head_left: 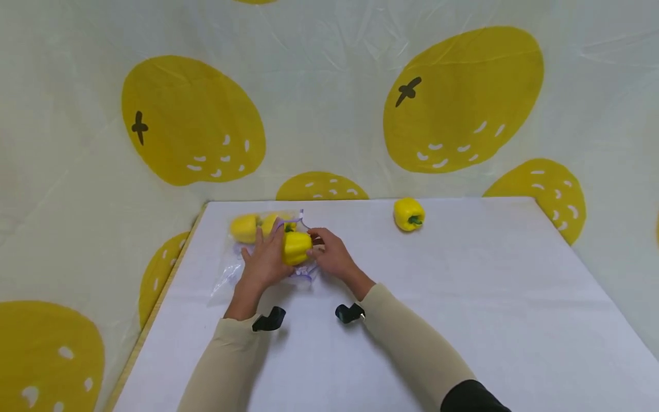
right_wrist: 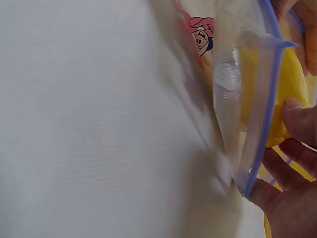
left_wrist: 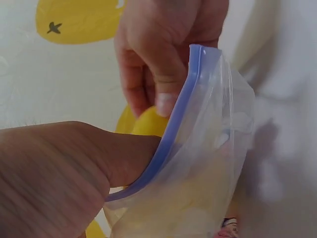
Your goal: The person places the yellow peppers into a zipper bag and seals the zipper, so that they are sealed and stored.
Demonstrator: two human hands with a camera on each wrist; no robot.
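I look over a broad, white-topped desk (head_left: pixel 463 320) with a strip of pale wood (head_left: pixel 145 337) along its edge, left of the fingers. A clear plastic zip bag (head_left: pixel 226 277) with a purple-blue closing strip lies on it, under the left fingers (head_left: pixel 259 237) and reaching to the right fingers (head_left: pixel 321 233). Well right of those, near the far edge, I see a plump yellow bell pepper (head_left: pixel 409 214), green stem toward me.

Bag (head_left: pixel 221 284): was clear and purple-edged, its mouth spread open toward your right.
Held pepper (head_left: pixel 297 248): was glossy yellow; you had it partly inside that mouth.
Bagged peppers (head_left: pixel 244 228): two yellow ones lay farther from you.
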